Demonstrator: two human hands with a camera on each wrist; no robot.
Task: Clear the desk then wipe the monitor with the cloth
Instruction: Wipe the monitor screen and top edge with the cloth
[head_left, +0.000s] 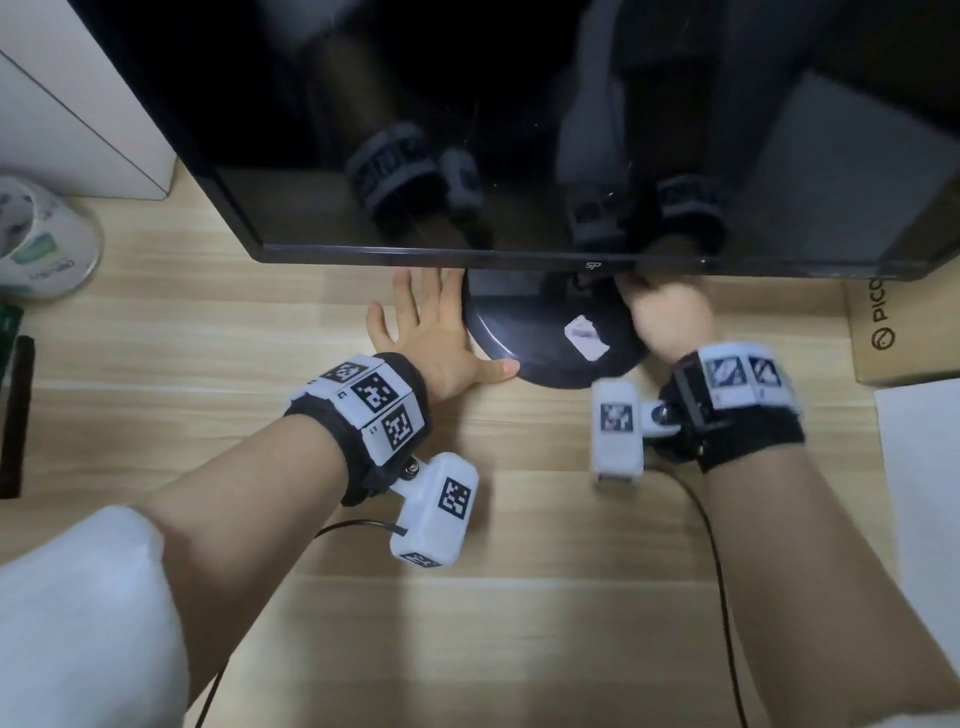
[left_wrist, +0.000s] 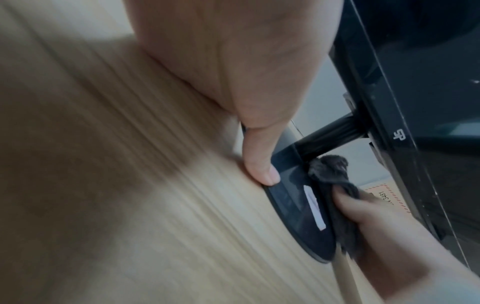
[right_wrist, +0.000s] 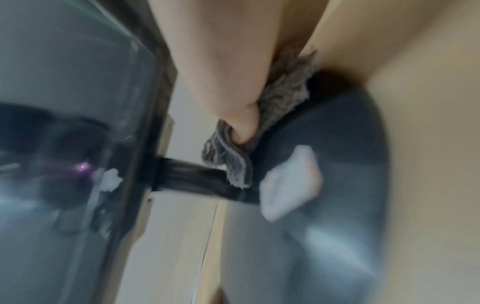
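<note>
A black monitor (head_left: 467, 130) stands on a round black base (head_left: 524, 332) with a white sticker (head_left: 586, 335) on the wooden desk (head_left: 208, 322). My left hand (head_left: 426, 332) lies flat on the desk with fingers spread, its thumb (left_wrist: 261, 164) touching the base's front left rim. My right hand (head_left: 667, 317) grips a dark grey cloth (right_wrist: 280, 98) bunched in its fingers. It presses the cloth (left_wrist: 330, 168) onto the right side of the base (left_wrist: 298, 216), next to the stand's neck (left_wrist: 330, 135) under the screen's lower edge.
A roll of tape (head_left: 36, 244) and a white box (head_left: 67, 104) sit at the far left, with dark items (head_left: 15, 410) at the left edge. A cardboard PICO box (head_left: 898, 332) and white paper (head_left: 924, 478) lie at the right. Black cables (head_left: 717, 571) trail toward me.
</note>
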